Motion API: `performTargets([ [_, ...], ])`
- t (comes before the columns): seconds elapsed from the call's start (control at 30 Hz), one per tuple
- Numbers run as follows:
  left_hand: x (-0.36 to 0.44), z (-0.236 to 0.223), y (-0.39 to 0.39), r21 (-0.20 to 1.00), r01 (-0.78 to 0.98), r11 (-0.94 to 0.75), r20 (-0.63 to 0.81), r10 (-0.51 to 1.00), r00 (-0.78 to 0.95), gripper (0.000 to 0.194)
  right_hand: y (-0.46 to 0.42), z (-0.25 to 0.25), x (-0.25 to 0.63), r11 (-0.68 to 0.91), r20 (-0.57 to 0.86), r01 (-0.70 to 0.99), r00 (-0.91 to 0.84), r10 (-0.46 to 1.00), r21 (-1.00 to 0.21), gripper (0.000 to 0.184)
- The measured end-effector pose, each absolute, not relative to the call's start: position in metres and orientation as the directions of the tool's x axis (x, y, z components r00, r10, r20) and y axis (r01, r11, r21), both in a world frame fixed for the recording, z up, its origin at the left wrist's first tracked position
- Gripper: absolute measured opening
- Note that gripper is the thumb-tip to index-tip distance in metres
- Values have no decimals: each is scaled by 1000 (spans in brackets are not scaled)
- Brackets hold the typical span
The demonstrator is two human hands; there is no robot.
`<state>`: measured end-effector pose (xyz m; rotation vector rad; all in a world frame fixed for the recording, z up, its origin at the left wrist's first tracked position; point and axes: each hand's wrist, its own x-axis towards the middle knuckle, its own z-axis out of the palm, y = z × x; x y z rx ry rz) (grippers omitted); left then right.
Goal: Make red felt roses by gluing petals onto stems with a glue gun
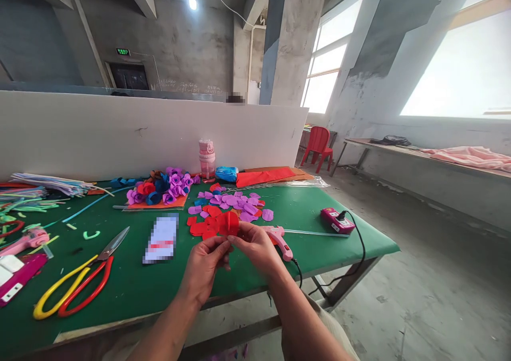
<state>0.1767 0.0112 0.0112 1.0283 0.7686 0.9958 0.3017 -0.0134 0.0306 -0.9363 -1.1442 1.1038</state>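
In the head view a curled red paper petal (229, 223) stands up between my two hands, above the green table. My left hand (207, 259) pinches at its lower edge, thumb against forefinger. From the other side my right hand (255, 244) grips the petal's base, fingertips meeting those of the left. My fingers hide the lowest part of the petal. Flat red petals (198, 229) lie just behind the hands, with purple petals (249, 206) farther back. A pink hot glue gun (282, 243) rests on the table beside my right wrist.
Scissors (106, 254) with yellow and red handles and a blurred phone-like rectangle (161, 238) lie left. Finished paper flowers (167, 186), a pink bottle (207, 160) and a white partition (120, 132) are behind. A magenta power strip (337, 221) trails a black cable at right.
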Motion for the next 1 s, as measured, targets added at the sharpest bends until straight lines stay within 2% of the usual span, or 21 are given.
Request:
performTargets([
  [0.2,165,16,21,943,-262,206,-69,891,449,29,-15,36,305,219,203,-224,94,975,-950,22],
  [0.3,155,15,34,948,-266,177,-69,927,370,29,-17,38,303,173,162,-311,60,985,-935,31],
  [0.4,150,12,41,952,-254,174,-73,929,363,27,-18,36,300,109,117,-349,0,993,-931,35],
  [0.67,155,13,33,938,-301,172,-21,895,446,21,-14,27,296,86,98,-332,-18,995,-939,37],
  [1.0,158,8,34,912,-357,201,-30,902,430,15,-12,24,297,120,110,-323,51,993,-939,40],
])
